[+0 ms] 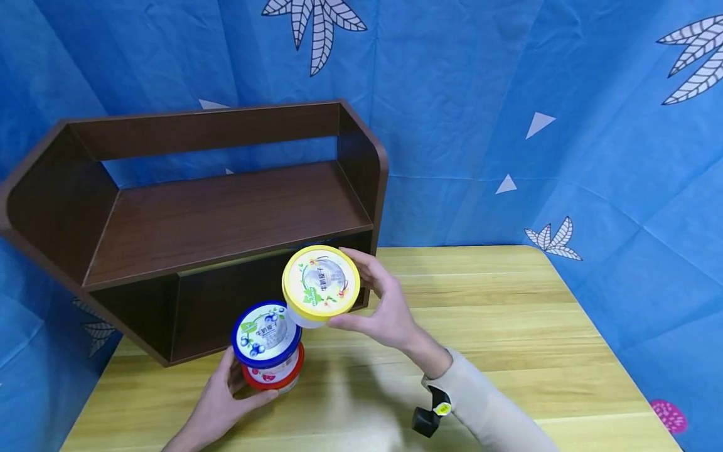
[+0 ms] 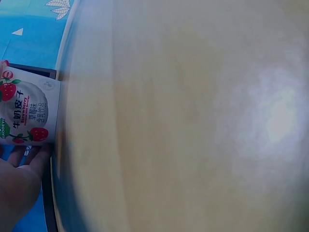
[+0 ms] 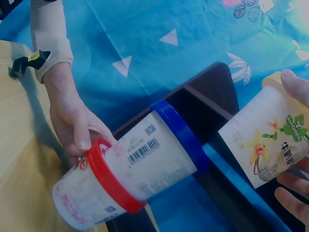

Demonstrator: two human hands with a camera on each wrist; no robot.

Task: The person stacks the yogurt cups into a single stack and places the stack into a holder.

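Note:
My left hand point(image 1: 217, 402) grips a red-lidded strawberry dessert cup point(image 1: 288, 379), with its thumb at the near side. On that cup's lid stands a blue-lidded blueberry cup point(image 1: 267, 334); the right wrist view shows the two stacked. Up and to the right, my right hand point(image 1: 384, 301) holds a yellow-lidded vanilla cup point(image 1: 321, 282) between thumb and fingers. Its base is apart from the blue lid point(image 3: 181, 137) in the right wrist view. The left wrist view has the strawberry label point(image 2: 29, 111) above the left fingers. Whether the stack touches the table cannot be told.
A dark brown wooden shelf unit point(image 1: 237, 207) stands at the left, just behind the cups, with an upper shelf and lower compartments. The light wooden table point(image 1: 480, 301) stretches to the right. A blue patterned cloth point(image 1: 452, 94) hangs behind. A black wrist device point(image 1: 426, 420) sits by the right sleeve.

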